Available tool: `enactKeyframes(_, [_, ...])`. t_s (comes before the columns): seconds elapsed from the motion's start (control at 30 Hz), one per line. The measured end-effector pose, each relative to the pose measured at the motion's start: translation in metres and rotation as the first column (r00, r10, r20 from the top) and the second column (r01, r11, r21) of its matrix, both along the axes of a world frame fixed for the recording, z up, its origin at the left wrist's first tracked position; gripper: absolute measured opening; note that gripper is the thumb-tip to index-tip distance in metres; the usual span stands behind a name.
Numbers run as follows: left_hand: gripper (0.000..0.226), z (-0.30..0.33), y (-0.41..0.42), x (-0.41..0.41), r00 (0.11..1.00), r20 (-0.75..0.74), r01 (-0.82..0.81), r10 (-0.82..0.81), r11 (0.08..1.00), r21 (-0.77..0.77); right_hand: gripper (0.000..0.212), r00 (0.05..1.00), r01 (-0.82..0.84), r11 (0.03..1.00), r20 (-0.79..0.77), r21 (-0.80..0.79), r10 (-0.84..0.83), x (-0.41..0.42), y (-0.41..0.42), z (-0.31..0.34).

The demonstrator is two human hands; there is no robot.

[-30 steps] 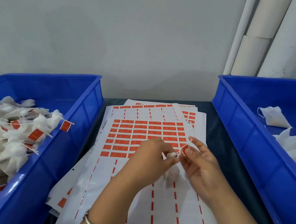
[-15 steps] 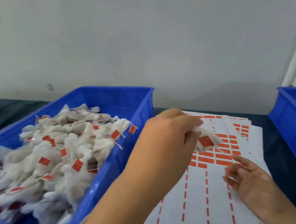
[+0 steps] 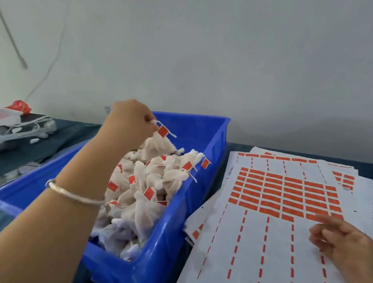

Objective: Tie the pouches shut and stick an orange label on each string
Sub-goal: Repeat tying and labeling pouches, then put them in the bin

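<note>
My left hand grips a tied, labelled pouch over the full blue bin; right hand relaxed on label sheets; more pouches likely remain.

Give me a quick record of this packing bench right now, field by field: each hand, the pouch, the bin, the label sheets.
left hand: pinches the string of a labelled pouch, over the bin
right hand: open, fingers resting on the label sheets
pouch: white, tied, orange label on its string
blue bin: piled with tied, labelled pouches
label sheets: stacked right of the bin, top sheet partly used
</note>
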State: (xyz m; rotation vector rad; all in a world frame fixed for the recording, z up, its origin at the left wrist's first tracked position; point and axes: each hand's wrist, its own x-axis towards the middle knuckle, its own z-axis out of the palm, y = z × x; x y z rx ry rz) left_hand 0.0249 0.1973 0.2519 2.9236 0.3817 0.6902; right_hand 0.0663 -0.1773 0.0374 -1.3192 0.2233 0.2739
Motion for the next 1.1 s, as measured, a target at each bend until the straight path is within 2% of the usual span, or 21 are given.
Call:
enactKeyframes(0.07, [0.021, -0.010, 0.016, 0.016, 0.998, -0.021, -0.064, 0.063, 0.996, -0.059, 0.025, 0.992, 0.122, 0.992, 0.038, 0.043, -0.123, 0.002, -0.003, 0.000])
enactKeyframes(0.13, [0.020, -0.020, 0.026, 0.026, 0.989, -0.053, -0.138, 0.135, 0.989, -0.050, 0.033, 1.000, -0.027, 0.963, 0.012, 0.267, 0.025, -0.005, 0.000, 0.014])
enactKeyframes(0.17, [0.019, -0.026, 0.031, 0.030, 0.983, -0.072, -0.172, 0.169, 0.984, -0.036, 0.038, 0.997, -0.019, 0.965, 0.080, 0.262, -0.002, -0.007, -0.002, 0.010])
enactKeyframes(0.23, [0.017, -0.035, 0.038, 0.034, 0.969, -0.116, -0.222, 0.217, 0.975, -0.031, 0.035, 0.990, 0.122, 0.946, 0.030, 0.301, -0.137, 0.000, -0.003, 0.005])
enactKeyframes(0.27, [0.016, -0.037, 0.039, 0.034, 0.964, -0.138, -0.235, 0.228, 0.971, -0.035, 0.029, 0.991, 0.123, 0.982, 0.029, 0.146, -0.129, -0.001, -0.001, 0.003])
enactKeyframes(0.33, [0.017, -0.038, 0.040, 0.034, 0.958, -0.160, -0.244, 0.237, 0.969, -0.025, 0.019, 0.994, 0.111, 0.989, 0.017, -0.094, -0.110, -0.005, 0.007, 0.009])
enactKeyframes(0.37, [0.015, -0.038, 0.041, 0.034, 0.961, -0.151, -0.237, 0.232, 0.971, -0.016, 0.018, 0.996, 0.090, 0.982, 0.037, -0.164, -0.085, -0.005, 0.008, 0.010])
enactKeyframes(0.47, [0.017, -0.027, 0.030, 0.029, 0.978, -0.090, -0.195, 0.188, 0.978, -0.075, 0.016, 0.995, 0.075, 0.955, 0.083, -0.288, -0.053, -0.010, 0.009, 0.009])
enactKeyframes(0.57, [0.012, -0.008, 0.003, 0.026, 0.999, 0.022, -0.043, 0.046, 0.988, -0.148, 0.015, 0.994, 0.056, 0.900, 0.109, -0.433, -0.009, -0.013, 0.013, 0.011])
enactKeyframes(0.6, [0.026, -0.001, -0.010, 0.024, 0.999, 0.052, 0.018, -0.007, 0.980, -0.200, 0.016, 0.993, 0.044, 0.890, 0.117, -0.454, 0.011, -0.014, 0.014, 0.012])
enactKeyframes(0.67, [0.044, 0.009, -0.044, 0.018, 0.981, 0.140, 0.175, -0.131, 0.910, -0.375, 0.013, 0.990, -0.002, 0.868, 0.124, -0.496, 0.073, -0.017, 0.018, 0.013])
enactKeyframes(0.7, [0.045, 0.011, -0.064, 0.015, 0.959, 0.196, 0.273, -0.203, 0.844, -0.462, 0.011, 0.989, -0.028, 0.864, 0.110, -0.502, 0.096, -0.019, 0.021, 0.016])
enactKeyframes(0.77, [0.043, 0.005, -0.103, 0.010, 0.919, 0.232, 0.393, -0.318, 0.748, -0.535, 0.012, 0.985, -0.060, 0.834, 0.103, -0.549, 0.139, -0.023, 0.026, 0.024])
enactKeyframes(0.83, [0.039, -0.020, -0.142, 0.013, 0.892, 0.164, 0.442, -0.420, 0.739, -0.508, 0.016, 0.971, -0.021, 0.788, 0.174, -0.615, 0.162, -0.026, 0.025, 0.041])
enactKeyframes(0.93, [0.036, -0.078, -0.194, 0.023, 0.845, -0.104, 0.398, -0.524, 0.749, -0.530, 0.018, 0.939, 0.105, 0.792, 0.321, -0.602, 0.120, -0.031, 0.009, 0.083])
enactKeyframes(1.03, [0.053, -0.139, -0.227, 0.026, 0.726, -0.379, 0.363, -0.574, 0.788, -0.498, 0.025, 0.885, 0.276, 0.716, 0.460, -0.641, 0.070, -0.036, -0.030, 0.128])
enactKeyframes(1.1, [0.068, -0.172, -0.238, 0.029, 0.644, -0.467, 0.364, -0.606, 0.780, -0.509, 0.029, 0.870, 0.360, 0.666, 0.493, -0.654, 0.014, -0.037, -0.064, 0.150])
